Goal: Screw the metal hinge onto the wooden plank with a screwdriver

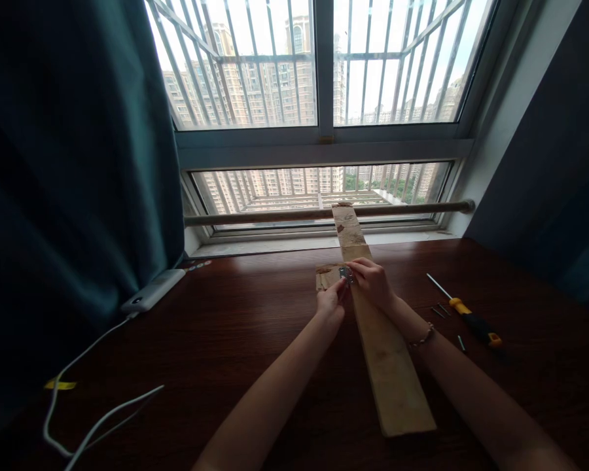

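Note:
A long wooden plank (390,373) lies on the dark table, its far end reaching to the rail by the window. Against its left side is a short wooden block (326,277). A small metal hinge (344,271) spans the place where block and plank meet. My left hand (332,302) is closed, thumb and fingertips pinching the hinge from the near side. My right hand (373,281) rests over the plank, its fingers closed at the hinge's right part. What lies under the fingertips is partly hidden.
A yellow-and-black screwdriver (474,319) lies on the right of the table (255,314), with several screws (440,311) beside it. A white power strip (154,291) and its cable (86,347) lie at left near a dark curtain (112,163). A metal rail (412,209) crosses the window.

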Demonstrator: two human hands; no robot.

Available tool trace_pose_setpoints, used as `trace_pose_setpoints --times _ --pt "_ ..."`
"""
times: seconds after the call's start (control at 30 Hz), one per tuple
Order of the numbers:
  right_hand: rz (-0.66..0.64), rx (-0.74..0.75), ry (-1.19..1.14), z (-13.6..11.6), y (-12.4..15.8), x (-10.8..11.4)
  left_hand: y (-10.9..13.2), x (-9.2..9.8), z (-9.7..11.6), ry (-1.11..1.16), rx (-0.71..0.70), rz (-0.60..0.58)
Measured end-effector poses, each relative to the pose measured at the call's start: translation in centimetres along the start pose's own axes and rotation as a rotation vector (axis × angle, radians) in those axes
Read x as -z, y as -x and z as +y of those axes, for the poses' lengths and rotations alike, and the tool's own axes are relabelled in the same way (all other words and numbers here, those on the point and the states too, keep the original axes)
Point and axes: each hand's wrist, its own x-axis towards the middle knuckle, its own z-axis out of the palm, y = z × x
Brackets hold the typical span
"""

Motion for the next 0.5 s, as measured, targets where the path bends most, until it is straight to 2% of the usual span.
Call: trace_pose_setpoints --times 0.13,0.27,0.5 --pt "0.058 -0.041 -0.014 0.09 -0.16 0.05 0.15 0.02 0.01 0.007 -0.006 -0.001" --pt "0.027 -0.024 -0.007 0.00 -0.15 -0.08 0.27 0.12 -0.02 0.025 -0.020 0.003" --pt "0.034 -0.055 0.155 -0.39 0.26 -0.40 0.05 0.18 -0.06 -0.006 -0.034 -0.016"
